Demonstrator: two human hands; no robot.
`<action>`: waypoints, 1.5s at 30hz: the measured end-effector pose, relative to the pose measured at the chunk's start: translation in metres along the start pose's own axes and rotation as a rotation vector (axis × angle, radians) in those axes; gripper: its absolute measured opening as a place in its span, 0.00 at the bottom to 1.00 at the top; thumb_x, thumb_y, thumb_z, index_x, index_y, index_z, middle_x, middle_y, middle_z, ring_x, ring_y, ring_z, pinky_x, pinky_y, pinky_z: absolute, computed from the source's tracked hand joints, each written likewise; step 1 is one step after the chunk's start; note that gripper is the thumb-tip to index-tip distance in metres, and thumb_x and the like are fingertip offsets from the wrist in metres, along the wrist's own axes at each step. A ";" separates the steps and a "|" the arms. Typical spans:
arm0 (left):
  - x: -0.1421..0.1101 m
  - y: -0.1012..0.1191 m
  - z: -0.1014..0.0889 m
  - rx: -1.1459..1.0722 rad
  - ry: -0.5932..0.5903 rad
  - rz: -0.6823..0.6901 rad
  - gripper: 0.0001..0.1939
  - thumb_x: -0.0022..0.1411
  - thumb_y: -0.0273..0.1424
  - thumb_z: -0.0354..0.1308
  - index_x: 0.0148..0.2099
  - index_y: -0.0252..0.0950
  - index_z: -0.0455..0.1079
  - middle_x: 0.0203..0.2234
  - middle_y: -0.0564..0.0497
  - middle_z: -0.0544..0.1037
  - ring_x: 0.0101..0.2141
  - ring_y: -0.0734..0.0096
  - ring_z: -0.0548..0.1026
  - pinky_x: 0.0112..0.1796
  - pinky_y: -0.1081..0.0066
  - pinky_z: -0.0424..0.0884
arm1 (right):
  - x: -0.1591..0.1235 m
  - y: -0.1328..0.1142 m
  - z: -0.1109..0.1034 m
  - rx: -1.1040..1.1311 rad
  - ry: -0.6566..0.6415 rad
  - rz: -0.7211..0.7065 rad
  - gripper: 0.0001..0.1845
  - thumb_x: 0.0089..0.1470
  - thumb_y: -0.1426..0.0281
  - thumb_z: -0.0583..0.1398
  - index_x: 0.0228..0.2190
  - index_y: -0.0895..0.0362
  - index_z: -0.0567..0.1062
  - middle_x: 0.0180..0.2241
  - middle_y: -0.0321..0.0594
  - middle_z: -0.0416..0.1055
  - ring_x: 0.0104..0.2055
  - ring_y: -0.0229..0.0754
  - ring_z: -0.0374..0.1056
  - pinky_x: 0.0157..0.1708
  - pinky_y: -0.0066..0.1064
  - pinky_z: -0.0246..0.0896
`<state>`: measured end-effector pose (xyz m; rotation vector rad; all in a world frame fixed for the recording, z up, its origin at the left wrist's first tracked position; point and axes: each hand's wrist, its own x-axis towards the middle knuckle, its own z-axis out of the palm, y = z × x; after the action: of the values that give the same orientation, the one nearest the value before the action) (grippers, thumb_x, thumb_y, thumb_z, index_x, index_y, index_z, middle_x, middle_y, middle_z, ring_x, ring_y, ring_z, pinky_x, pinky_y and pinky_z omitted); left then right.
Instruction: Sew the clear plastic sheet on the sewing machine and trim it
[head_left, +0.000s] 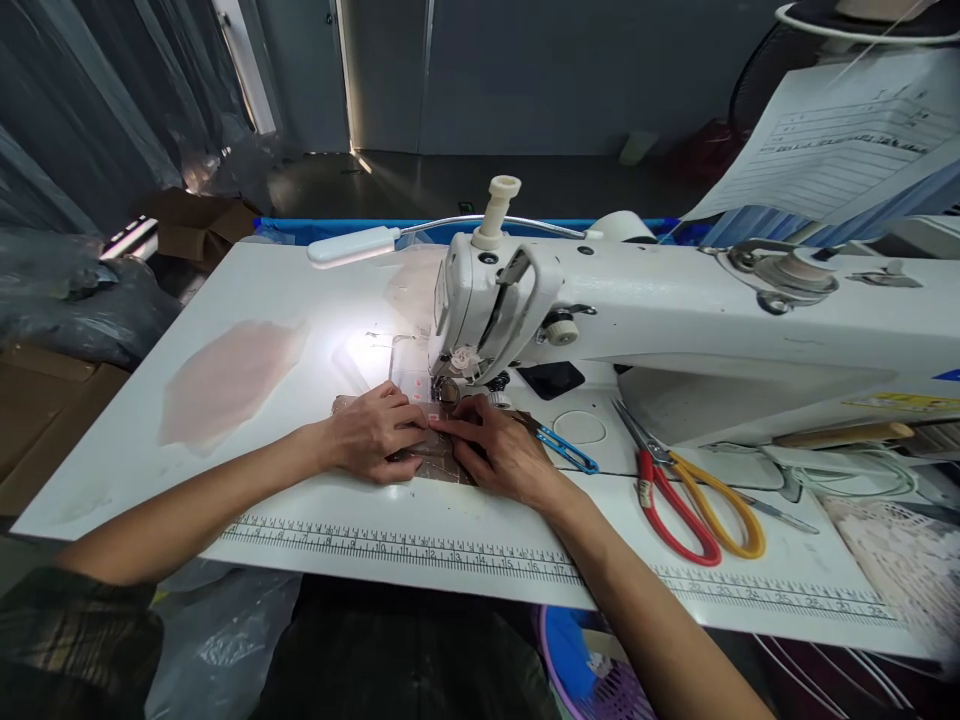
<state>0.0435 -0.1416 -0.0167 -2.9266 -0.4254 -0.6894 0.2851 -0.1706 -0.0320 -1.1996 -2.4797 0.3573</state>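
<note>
A piece of sheer brown fabric point(444, 468) lies at the needle area of a white sewing machine point(637, 290). My left hand point(375, 435) presses on it from the left, its fingers bent and close together. From the right, my right hand point(499, 447) grips it with the index finger pointing left, close to the left fingertips. The fabric's edge under the fingers is partly hidden. Just behind the hands, the presser foot point(445, 390) is partly covered. Blue-handled thread snips point(566, 450) lie right beside my right hand.
Scissors with red and yellow handles point(679, 500) lie to the right. A sheer pink fabric piece point(232, 385) rests at left on the white table point(300, 300). A printed ruler point(405, 548) runs along the front edge. Lace point(900, 560) sits at far right, a purple basket point(551, 660) below.
</note>
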 end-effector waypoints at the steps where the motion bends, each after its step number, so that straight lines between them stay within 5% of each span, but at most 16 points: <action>1: 0.000 -0.002 0.000 -0.005 -0.016 0.006 0.12 0.62 0.36 0.53 0.38 0.35 0.75 0.36 0.46 0.78 0.31 0.67 0.71 0.38 0.62 0.66 | 0.000 0.000 0.001 -0.004 -0.001 0.007 0.21 0.60 0.69 0.54 0.52 0.49 0.76 0.44 0.47 0.68 0.44 0.46 0.69 0.44 0.40 0.67; 19: 0.000 -0.015 -0.001 -0.105 -0.072 -0.084 0.19 0.60 0.38 0.55 0.50 0.35 0.72 0.42 0.44 0.77 0.35 0.64 0.73 0.44 0.57 0.64 | 0.016 -0.015 -0.004 -0.325 -0.086 0.161 0.22 0.62 0.66 0.51 0.55 0.49 0.73 0.40 0.47 0.75 0.29 0.42 0.70 0.24 0.30 0.59; 30: 0.002 -0.018 -0.001 -0.087 -0.130 -0.155 0.19 0.59 0.39 0.55 0.50 0.37 0.73 0.46 0.43 0.76 0.38 0.60 0.72 0.45 0.55 0.62 | 0.009 -0.011 -0.004 -0.178 -0.070 0.098 0.22 0.61 0.69 0.51 0.53 0.54 0.75 0.44 0.50 0.73 0.39 0.47 0.72 0.34 0.35 0.67; 39: 0.005 -0.021 0.001 -0.046 -0.156 -0.198 0.19 0.60 0.40 0.54 0.47 0.33 0.74 0.48 0.42 0.74 0.36 0.63 0.72 0.44 0.56 0.62 | 0.014 -0.014 -0.001 -0.299 -0.110 0.147 0.23 0.61 0.68 0.51 0.56 0.53 0.72 0.40 0.52 0.73 0.33 0.47 0.71 0.23 0.31 0.57; 45: 0.005 -0.023 0.001 -0.070 -0.162 -0.251 0.23 0.60 0.42 0.54 0.51 0.33 0.72 0.48 0.41 0.75 0.38 0.60 0.73 0.43 0.56 0.62 | 0.011 -0.010 -0.004 -0.180 -0.044 0.216 0.23 0.61 0.67 0.51 0.56 0.52 0.71 0.41 0.50 0.73 0.31 0.44 0.72 0.28 0.34 0.65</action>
<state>0.0416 -0.1179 -0.0142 -3.0373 -0.8119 -0.5024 0.2732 -0.1679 -0.0226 -1.5543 -2.4680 0.2213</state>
